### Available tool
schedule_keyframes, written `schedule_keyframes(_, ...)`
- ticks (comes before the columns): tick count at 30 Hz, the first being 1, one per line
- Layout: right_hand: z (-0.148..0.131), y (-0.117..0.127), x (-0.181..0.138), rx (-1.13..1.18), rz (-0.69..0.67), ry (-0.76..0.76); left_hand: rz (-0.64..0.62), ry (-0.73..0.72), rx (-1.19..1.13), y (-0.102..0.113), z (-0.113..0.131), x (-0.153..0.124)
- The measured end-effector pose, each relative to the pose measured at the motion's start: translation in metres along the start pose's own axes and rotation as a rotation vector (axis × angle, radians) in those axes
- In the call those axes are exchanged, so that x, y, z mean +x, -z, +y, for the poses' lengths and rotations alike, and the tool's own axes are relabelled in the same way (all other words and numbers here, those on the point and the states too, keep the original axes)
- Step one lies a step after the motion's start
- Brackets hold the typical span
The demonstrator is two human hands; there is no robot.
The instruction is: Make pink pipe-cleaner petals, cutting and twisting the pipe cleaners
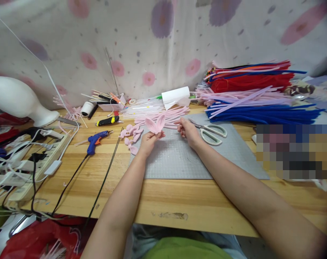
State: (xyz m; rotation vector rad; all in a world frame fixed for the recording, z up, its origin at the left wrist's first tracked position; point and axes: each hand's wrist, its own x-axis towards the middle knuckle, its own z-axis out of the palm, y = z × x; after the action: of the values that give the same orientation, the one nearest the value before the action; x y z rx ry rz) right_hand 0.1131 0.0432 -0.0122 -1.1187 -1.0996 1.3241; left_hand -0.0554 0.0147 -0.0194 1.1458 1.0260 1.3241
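My left hand point(149, 142) is closed, pinching a pink fuzzy petal piece point(156, 125) by its base, with its pointed petals standing upright above the fingers. To the right, my right hand point(189, 131) hovers over the grey cutting mat point(177, 162), its fingers loosely bent and slightly apart. I see nothing clearly held in it. The tips are close to the ends of a row of pink pipe cleaners point(166, 116). Beside that hand lie scissors point(213, 133) with grey-green handles, their blades partly behind it. Several loose pink petals point(132, 135) rest left of my left hand.
Left on the wooden table point(120, 183) are a blue glue gun point(94, 142), a yellow-black utility knife point(107, 121), a power strip point(39, 167) with tangled cords and a white foam head point(17, 99). Blue pipe cleaners point(260, 113) and red bundles point(250, 82) are stacked at back right.
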Motion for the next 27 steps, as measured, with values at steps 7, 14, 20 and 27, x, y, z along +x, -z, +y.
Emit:
schedule_keyframes(7, 0.002, -0.02, -0.013, -0.006, -0.207, 0.071, -0.246, 0.119, 0.2, 0.003, 0.002, -0.004)
schedule_keyframes(14, -0.001, -0.021, -0.014, -0.133, -0.053, 0.14, -0.287, 0.17, 0.269, 0.001, 0.001, -0.004)
schedule_keyframes(20, -0.004, -0.016, -0.01, -0.202, -0.016, 0.069, -0.334, 0.172, 0.275, 0.0, 0.0, -0.004)
schedule_keyframes(27, 0.004, -0.007, -0.004, 0.081, -0.162, -0.138, -0.265, 0.159, 0.225, 0.0, -0.002, -0.004)
